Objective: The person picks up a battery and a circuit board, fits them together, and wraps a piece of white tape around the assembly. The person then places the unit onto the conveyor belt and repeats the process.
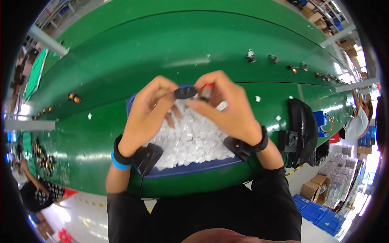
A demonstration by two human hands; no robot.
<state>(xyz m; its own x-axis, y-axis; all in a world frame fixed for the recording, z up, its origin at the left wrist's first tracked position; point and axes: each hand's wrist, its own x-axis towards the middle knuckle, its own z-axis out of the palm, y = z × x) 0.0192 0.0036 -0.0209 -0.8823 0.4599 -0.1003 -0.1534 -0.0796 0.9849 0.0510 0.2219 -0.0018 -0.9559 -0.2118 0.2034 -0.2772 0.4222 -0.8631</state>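
A black oval piece (185, 93) spans the gap between my hands, above the far part of a blue tray (194, 167) heaped with small white pieces (190, 137). My left hand (146, 115) pinches the oval's left end between thumb and fingers. In my right hand (231, 105), closed fingers hold a small red-and-dark part (206, 92), whose kind I cannot make out. The oval's right end meets or nearly meets the right fingertips. Both hands are slightly blurred. Each wrist carries a black strap with a black box.
Small dark assemblies (251, 56) lie spaced along the green table (162, 44), with others (74, 97) at left. A black bag (300, 133) and a blue box (319, 119) stand to my right. Other people sit at both sides. Blue crates (318, 212) are on the floor.
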